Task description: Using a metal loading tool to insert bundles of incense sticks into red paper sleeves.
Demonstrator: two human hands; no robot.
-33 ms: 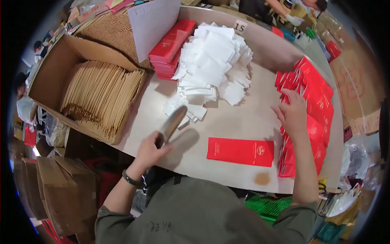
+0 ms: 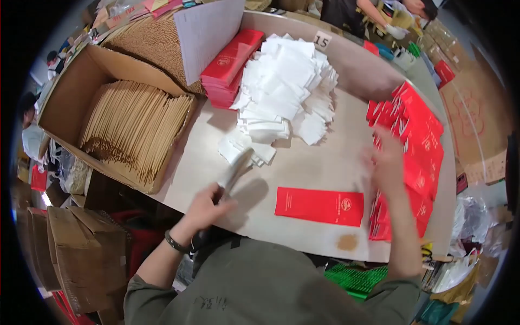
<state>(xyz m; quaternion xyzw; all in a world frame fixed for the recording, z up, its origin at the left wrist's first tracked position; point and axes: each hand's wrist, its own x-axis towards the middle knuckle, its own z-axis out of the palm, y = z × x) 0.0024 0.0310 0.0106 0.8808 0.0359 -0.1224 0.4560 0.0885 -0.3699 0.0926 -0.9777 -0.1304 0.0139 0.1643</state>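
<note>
My left hand (image 2: 205,207) is closed around a long, slim, greyish-brown object (image 2: 236,169), too smeared by motion to name. Its far end points at a small group of white paper packets (image 2: 234,147). At the right, my right hand (image 2: 388,162) is blurred beside a heap of filled red paper sleeves (image 2: 418,157); whether its fingers hold anything is unclear. Between my hands, one flat red sleeve (image 2: 318,207) lies crosswise on the table (image 2: 254,222). Beyond it rises a large pile of white packets (image 2: 283,76).
A cardboard box (image 2: 65,103) of thin wooden sticks (image 2: 135,124) stands at the left, with more sticks (image 2: 151,46) behind. A stack of red sleeves (image 2: 230,62) sits beside a white sheet (image 2: 208,38). A raised rim (image 2: 363,65) borders the table's far side. Another person's gloved hand (image 2: 397,32) shows beyond.
The whole view has shifted slightly. My right hand is now smeared by motion near the red heap, and the object in my left hand looks more blurred.
</note>
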